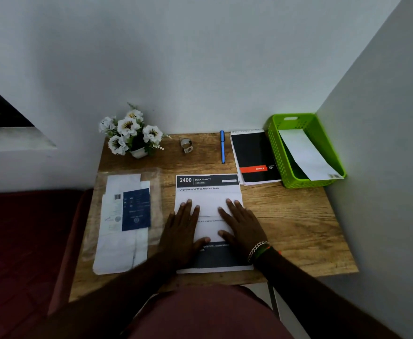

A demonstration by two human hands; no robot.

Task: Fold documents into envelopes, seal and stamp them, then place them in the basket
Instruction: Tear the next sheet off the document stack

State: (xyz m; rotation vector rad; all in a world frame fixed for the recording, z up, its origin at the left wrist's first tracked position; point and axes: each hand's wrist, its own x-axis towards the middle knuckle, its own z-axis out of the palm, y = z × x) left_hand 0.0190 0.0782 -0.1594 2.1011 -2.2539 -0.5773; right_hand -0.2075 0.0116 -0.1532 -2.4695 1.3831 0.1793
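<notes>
A printed document (208, 189) with a dark header reading "2400" lies in the middle of the wooden desk (298, 223). A folded white paper (210, 207) lies on top of it. My left hand (183, 228) presses flat on the left side of this folded paper, fingers straight. My right hand (242, 223) presses flat on its right side, with a chain bracelet on the wrist. A green perforated basket (278, 152) stands at the back right and holds one white envelope (308, 157). A clear plastic packet of white envelopes (125, 223) with a blue label lies to the left.
A pot of white flowers (132, 133) stands at the back left. A small tape roll (187, 144), a blue pen (222, 146) and a black spiral notepad (255, 157) lie along the back. Walls close the desk behind and on the right.
</notes>
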